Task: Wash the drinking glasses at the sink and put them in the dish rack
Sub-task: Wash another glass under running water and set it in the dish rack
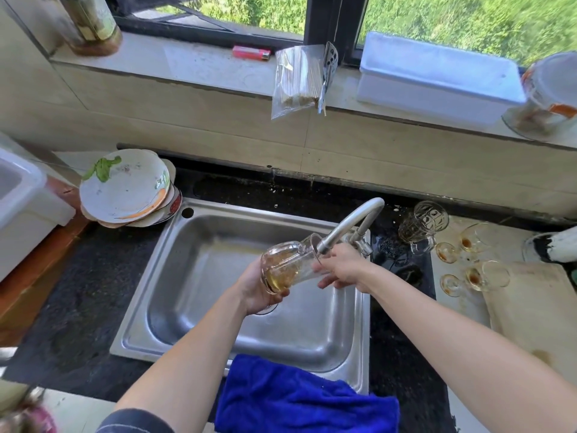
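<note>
Over the steel sink (175,264) my left hand (254,290) grips a clear drinking glass (287,264) by its base. The glass lies tilted, its mouth toward the tap spout (346,225), with amber liquid pooled in its lower part. My right hand (342,267) is at the glass's rim, fingers against it, just below the spout. On the counter to the right lie a patterned glass mug (423,221) and several stained stemmed glasses (480,276) on their sides. No dish rack shows clearly.
A stack of dirty plates (125,189) sits at the sink's back left corner. A blue cloth (299,398) hangs over the front rim. A cutting board (534,310) lies at right. A white bin (22,201) stands left; the window sill holds a white box (437,79).
</note>
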`<control>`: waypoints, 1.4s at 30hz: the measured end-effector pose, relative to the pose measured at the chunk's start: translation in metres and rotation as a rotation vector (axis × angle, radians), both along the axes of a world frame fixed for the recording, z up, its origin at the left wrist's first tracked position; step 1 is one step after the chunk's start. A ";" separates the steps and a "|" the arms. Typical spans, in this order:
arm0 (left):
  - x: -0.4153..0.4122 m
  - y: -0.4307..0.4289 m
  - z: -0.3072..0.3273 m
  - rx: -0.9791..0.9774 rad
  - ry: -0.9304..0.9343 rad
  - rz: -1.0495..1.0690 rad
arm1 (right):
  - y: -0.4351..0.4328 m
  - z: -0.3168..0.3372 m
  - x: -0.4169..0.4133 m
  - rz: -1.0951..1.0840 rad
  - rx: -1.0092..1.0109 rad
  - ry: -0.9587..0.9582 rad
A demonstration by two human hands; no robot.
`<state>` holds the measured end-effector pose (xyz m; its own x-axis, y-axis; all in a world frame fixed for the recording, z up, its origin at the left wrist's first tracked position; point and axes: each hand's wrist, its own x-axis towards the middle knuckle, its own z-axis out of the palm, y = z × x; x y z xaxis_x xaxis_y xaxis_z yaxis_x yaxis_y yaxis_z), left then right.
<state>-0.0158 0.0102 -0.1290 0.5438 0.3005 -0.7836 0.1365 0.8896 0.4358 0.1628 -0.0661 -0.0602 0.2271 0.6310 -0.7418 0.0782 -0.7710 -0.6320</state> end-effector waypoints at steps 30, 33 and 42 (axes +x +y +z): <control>-0.004 0.001 0.011 -0.045 0.071 -0.103 | -0.005 -0.011 0.014 0.179 0.001 -0.414; 0.000 0.000 0.013 -0.004 0.108 -0.239 | -0.002 -0.015 0.008 0.032 0.053 -0.048; 0.004 0.008 0.055 0.490 0.262 -0.137 | -0.021 -0.039 -0.004 -0.389 -0.083 0.559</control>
<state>-0.0122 0.0184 -0.0741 0.4097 0.6032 -0.6843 0.3957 0.5584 0.7291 0.1585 -0.0866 -0.0996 -0.0054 0.5170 -0.8560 -0.5349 -0.7247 -0.4344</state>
